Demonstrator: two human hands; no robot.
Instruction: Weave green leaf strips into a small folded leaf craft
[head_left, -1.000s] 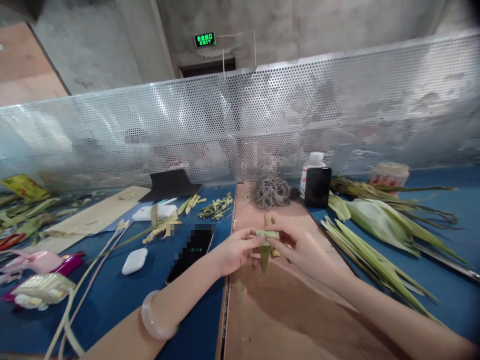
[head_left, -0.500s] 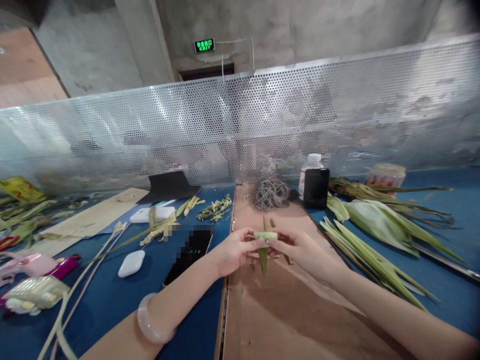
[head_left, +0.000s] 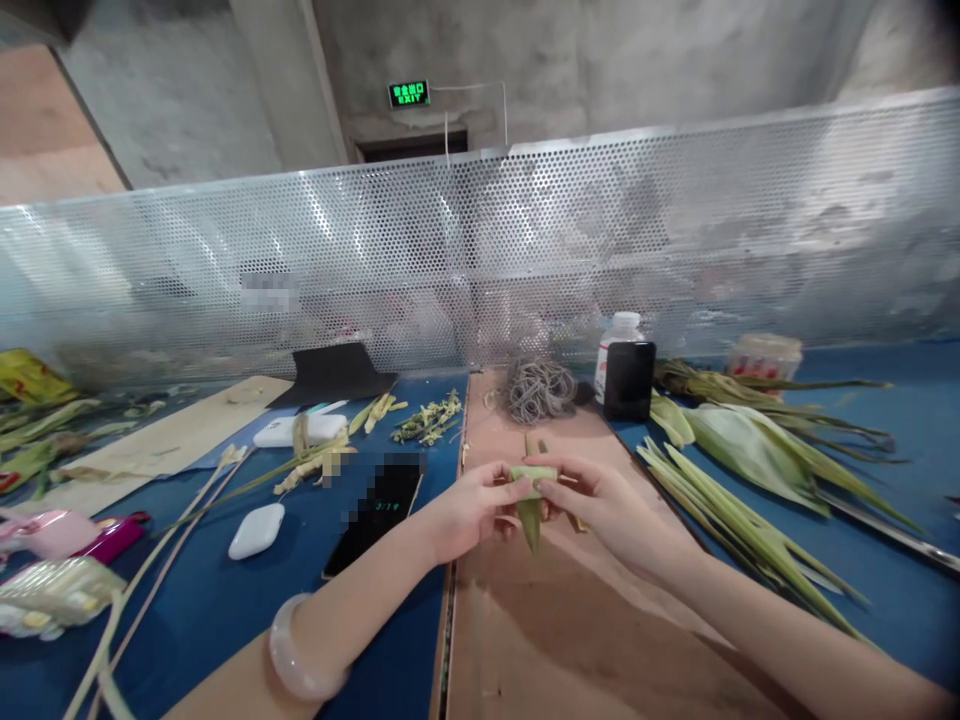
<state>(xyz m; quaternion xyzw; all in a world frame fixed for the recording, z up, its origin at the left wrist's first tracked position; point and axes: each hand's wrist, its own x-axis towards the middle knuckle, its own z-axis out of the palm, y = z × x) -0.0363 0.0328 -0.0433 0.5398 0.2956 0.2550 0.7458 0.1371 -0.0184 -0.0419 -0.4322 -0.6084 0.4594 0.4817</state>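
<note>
Head view: left hand (head_left: 466,512) and right hand (head_left: 606,502) pinch leaf (head_left: 529,512) over board (head_left: 517,640), tip pointing down-frame, long axis roughly along board; mesh (head_left: 559,235) stands beyond board.

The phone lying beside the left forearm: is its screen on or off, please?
On. The phone shows lit greenish digits on its dark face; blocky blurring covers its upper left part.

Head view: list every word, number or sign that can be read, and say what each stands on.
"安全出口": green-lit sign on the back wall.
"EXIT": same sign, below the characters.
"3:19": screen of the black phone lying flat; pixelation to its left may hide more.
Too blurred to read: marks on the white bottle, clear jar and yellow packet.
</note>
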